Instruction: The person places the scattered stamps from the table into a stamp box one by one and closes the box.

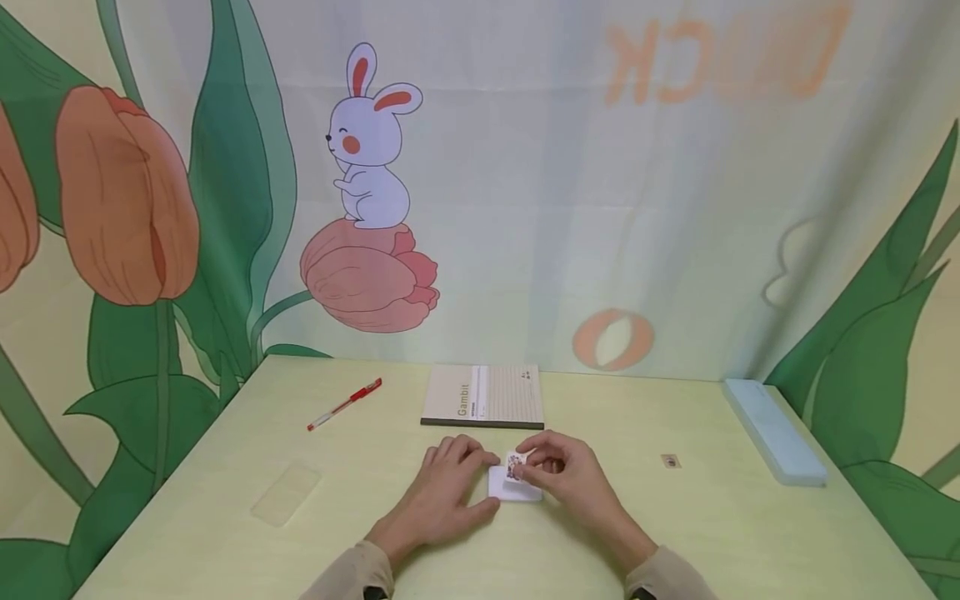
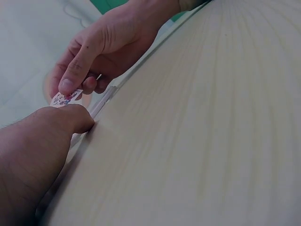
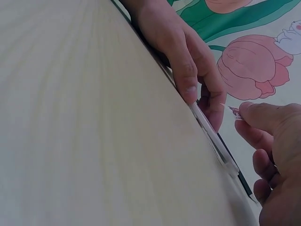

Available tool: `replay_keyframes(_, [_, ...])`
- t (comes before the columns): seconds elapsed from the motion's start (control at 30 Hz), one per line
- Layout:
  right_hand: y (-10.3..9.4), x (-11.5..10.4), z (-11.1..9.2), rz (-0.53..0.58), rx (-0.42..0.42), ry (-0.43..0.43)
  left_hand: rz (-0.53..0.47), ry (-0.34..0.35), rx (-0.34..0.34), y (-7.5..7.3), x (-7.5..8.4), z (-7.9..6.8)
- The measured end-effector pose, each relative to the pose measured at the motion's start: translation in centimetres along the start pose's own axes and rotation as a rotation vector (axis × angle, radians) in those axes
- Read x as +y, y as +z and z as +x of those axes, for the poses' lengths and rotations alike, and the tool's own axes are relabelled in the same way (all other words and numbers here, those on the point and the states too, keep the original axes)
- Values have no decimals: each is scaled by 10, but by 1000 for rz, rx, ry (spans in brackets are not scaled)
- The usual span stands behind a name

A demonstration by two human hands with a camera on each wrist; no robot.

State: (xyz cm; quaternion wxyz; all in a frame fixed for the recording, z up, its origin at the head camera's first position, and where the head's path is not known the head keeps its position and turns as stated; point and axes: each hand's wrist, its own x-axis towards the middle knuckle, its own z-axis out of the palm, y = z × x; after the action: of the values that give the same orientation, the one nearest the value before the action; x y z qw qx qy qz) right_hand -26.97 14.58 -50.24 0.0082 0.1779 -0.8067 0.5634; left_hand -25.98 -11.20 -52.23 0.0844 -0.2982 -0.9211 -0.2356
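My right hand (image 1: 566,471) pinches a small white sticker-like card (image 1: 513,467) with a colourful print, between thumb and index finger. The card stands tilted over a white flat slab (image 1: 522,493) with rounded corners, which lies on the table. On the slab's left side, my left hand (image 1: 448,492) holds it with the thumb at the near edge and the fingers at the far edge. Part of the slab is hidden by the hands. In the right wrist view the card (image 3: 235,112) shows nearly edge-on at the right fingertips (image 3: 245,109).
A notebook (image 1: 442,396) lies behind the hands, a red pen (image 1: 345,404) to its left. Nearer at the left is a clear, case-like rectangle (image 1: 287,493). To the right are a small brown printed square (image 1: 671,461) and a long light-blue box (image 1: 776,433). A printed curtain hangs behind.
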Motion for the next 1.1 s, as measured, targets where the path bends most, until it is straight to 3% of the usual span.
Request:
replay_keyframes(0.27, [11,1,0,-72,-19,-28,5,7,15,0,-1,2])
replay_keyframes(0.5, [16,5,-5,-255,17,-49,-9,11,9,0,0,1])
replay_keyframes(1.1, [18,8,-4,-394,29,-80,-2,21,25,-1,2,0])
